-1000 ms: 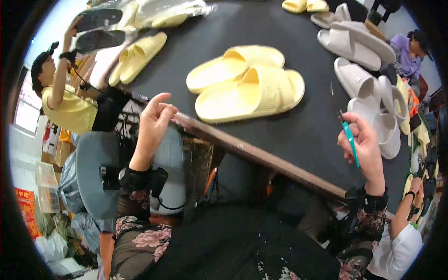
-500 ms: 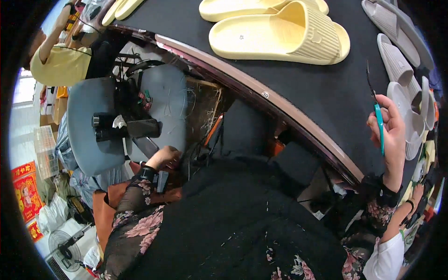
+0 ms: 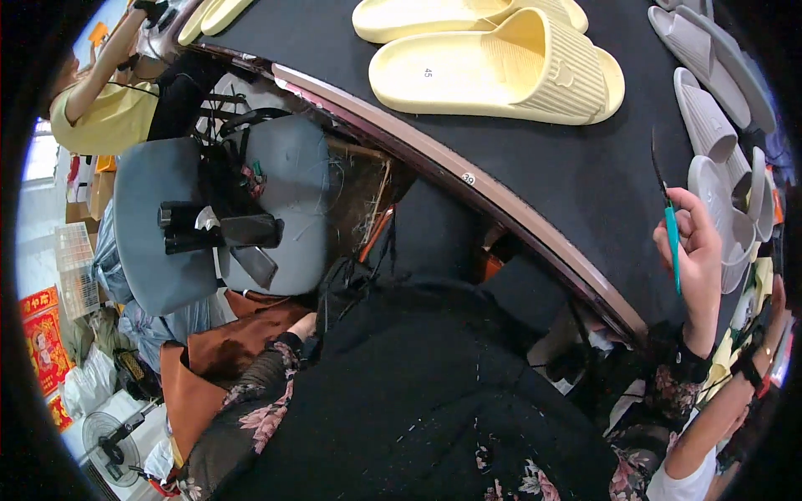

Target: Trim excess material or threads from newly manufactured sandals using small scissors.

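In my right hand are curved-tip scissors with a teal handle, held over the black tabletop at its right side. The fingers are closed round the handle, and the thin dark blade points away from me. Close by on the right lie grey slides, partly stacked. Down at the left side of my body is my left hand; its fingers are hidden behind my black apron. Two pale yellow slides lie side by side at the far middle of the table.
A grey chair at the left holds a phone and dark items. Brown material hangs below it. A person in a yellow top works at the far left; another person's arm reaches in at the right.
My left hand has drawn back from beside the chair toward my body, its fingers going out of sight. The scissors stay in my right hand, slightly lower in view. The right neighbour's arm has come forward.
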Available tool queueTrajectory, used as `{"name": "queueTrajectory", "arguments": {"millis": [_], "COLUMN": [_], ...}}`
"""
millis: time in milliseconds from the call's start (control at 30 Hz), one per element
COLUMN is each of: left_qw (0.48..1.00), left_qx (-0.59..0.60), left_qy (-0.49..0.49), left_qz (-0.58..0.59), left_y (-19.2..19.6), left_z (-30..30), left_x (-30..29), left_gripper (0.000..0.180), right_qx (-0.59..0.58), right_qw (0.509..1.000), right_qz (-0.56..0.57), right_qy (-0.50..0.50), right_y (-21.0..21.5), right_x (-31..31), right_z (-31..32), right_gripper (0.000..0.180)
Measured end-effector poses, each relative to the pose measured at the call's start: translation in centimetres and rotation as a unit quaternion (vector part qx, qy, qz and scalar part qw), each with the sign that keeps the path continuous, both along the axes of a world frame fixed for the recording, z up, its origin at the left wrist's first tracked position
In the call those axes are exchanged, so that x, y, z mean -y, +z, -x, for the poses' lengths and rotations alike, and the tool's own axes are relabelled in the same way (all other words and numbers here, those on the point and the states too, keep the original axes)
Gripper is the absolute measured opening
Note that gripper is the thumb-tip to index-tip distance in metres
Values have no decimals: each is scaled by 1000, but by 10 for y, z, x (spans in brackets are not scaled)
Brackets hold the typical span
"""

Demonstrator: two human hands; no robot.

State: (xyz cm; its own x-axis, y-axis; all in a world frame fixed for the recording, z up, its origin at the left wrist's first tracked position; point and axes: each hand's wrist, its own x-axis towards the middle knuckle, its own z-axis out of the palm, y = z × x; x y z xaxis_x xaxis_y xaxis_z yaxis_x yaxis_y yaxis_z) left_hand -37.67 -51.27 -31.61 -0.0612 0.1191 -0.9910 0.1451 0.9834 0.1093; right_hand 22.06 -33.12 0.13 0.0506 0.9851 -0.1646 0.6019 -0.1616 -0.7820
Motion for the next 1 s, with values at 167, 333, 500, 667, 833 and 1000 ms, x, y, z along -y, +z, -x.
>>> {"name": "queueTrajectory", "arguments": {"millis": [167, 333, 500, 667, 833, 1000], "left_qw": [1000, 1000, 999, 999, 999, 997], "left_qx": [5, 7, 10, 12, 20, 37], "left_qy": [1, 3, 2, -3, -18, -64], "left_qz": [10, 21, 32, 41, 36, -19], "left_y": [24, 47, 68, 89, 102, 107], "left_z": [-9, -19, -23, -24, -27, -37], "left_x": [5, 11, 14, 10, -13, -92], "left_gripper": [28, 28, 28, 28, 28, 28], "right_qx": [-9, -13, -27, -33, 0, 41], "right_qw": [1000, 1000, 1000, 999, 999, 996], "right_qz": [-4, -8, 13, -21, -33, -66], "right_qy": [4, -1, -7, 12, 21, 44], "right_y": [5, 4, 8, 3, 17, 31], "right_x": [-1, 1, 3, 2, -3, -5], "right_z": [4, 3, 6, 5, 8, 7], "right_gripper": [37, 38, 41, 40, 39, 40]}}
